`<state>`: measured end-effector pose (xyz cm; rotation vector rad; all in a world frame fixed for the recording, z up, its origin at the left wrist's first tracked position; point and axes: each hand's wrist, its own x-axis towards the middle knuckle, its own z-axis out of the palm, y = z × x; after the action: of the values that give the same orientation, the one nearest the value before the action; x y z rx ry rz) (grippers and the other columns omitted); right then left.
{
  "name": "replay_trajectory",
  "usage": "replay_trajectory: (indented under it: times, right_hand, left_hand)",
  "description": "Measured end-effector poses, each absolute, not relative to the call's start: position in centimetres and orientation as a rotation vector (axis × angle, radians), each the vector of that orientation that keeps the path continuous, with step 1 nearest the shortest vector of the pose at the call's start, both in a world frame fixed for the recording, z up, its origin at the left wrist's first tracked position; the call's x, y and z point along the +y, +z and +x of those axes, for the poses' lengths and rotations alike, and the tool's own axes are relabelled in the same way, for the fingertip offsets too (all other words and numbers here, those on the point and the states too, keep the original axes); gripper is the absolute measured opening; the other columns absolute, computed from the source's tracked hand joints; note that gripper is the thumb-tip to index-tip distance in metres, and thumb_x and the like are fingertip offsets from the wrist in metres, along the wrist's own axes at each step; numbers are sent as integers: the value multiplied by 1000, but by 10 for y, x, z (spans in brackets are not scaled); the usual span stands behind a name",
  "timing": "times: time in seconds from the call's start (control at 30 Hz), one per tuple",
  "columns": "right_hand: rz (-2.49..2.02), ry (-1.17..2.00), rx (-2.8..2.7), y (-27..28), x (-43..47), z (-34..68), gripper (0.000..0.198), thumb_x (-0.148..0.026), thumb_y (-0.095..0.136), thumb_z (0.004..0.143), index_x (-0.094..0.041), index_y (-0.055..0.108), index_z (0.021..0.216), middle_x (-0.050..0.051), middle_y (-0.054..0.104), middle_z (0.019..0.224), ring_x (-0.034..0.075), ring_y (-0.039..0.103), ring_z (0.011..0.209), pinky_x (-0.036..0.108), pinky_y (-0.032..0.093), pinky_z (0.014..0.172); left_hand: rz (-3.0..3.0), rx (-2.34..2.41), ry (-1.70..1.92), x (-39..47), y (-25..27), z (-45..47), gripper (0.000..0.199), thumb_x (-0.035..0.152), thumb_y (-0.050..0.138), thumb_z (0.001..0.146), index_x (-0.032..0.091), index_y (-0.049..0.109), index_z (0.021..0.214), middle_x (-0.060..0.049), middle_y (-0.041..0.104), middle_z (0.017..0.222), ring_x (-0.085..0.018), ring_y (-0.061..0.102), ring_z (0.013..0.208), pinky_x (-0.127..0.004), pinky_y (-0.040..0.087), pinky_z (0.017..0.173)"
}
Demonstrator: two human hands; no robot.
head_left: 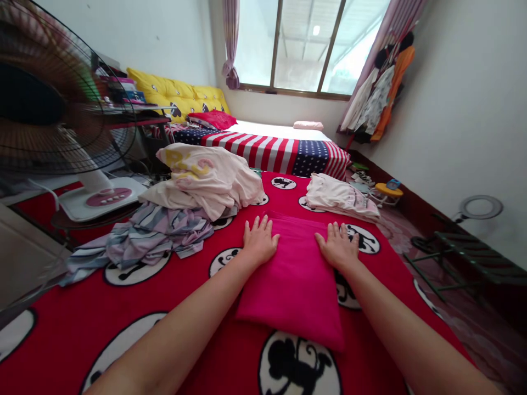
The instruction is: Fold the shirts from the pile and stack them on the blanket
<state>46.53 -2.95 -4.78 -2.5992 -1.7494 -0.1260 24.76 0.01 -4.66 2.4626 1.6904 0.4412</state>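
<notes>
Soft cloth [292, 285] lying flat on the blanket [222, 351]

We judge the pink cloth light, limp and hard to harm; smooth as it looks, its layers could slide apart if we pinched only the top one. We would take hold at two opposite edges, palms under, so that the folds stay together.

Our left grip [260, 241] and right grip [339, 247] are open, palms down and fingers spread, at the cloth's far left and far right edges; neither is closed on anything. We cannot quite tell how firmly they press.

The cloth lies mid-blanket, in from the right edge. A clothes pile [209, 175] spreads toward the left edge, and a shirt [340, 195] lies by the far right corner. Beyond the far edge we see a bed [272, 153] and a window [308, 46]; beyond the left edge, a fan [102, 197].
</notes>
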Motion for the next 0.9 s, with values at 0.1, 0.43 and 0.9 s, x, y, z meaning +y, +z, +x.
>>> replay_trajectory:
  times: [0.1, 0.43, 0.9]
  right_hand:
    - [-2417, -347, -1783, -30, -25, 441, 63, -35, 34, 95, -7, 25, 151, 12, 15, 159, 28, 2, 146, 59, 4, 114]
    - [-2219, -14, -2021, -66, -2, 436, 75, -62, 22, 95, -11, 30, 150, 9, 25, 156, 24, 19, 144, 44, 12, 117]
    - [-2627, -143, -1905, -48, -48, 462, 67, -51, 27, 98, -7, 31, 149, 12, 19, 157, 28, 13, 146, 56, 10, 115]
  left_hand:
    - [2626, 1612, 569, 2, -29, 270, 44, 24, 43, 87, 9, 61, 124, -16, 38, 150, -31, 18, 145, -52, 6, 118]
    - [2623, 1413, 379, 49, -61, 264, 59, 49, 29, 95, 19, 39, 145, -7, 32, 155, -22, 23, 145, -44, 14, 119]
    - [2576, 1489, 391, 18, -68, 215, 59, 45, 30, 96, 19, 31, 149, -7, 20, 158, -22, 18, 146, -48, 14, 118]
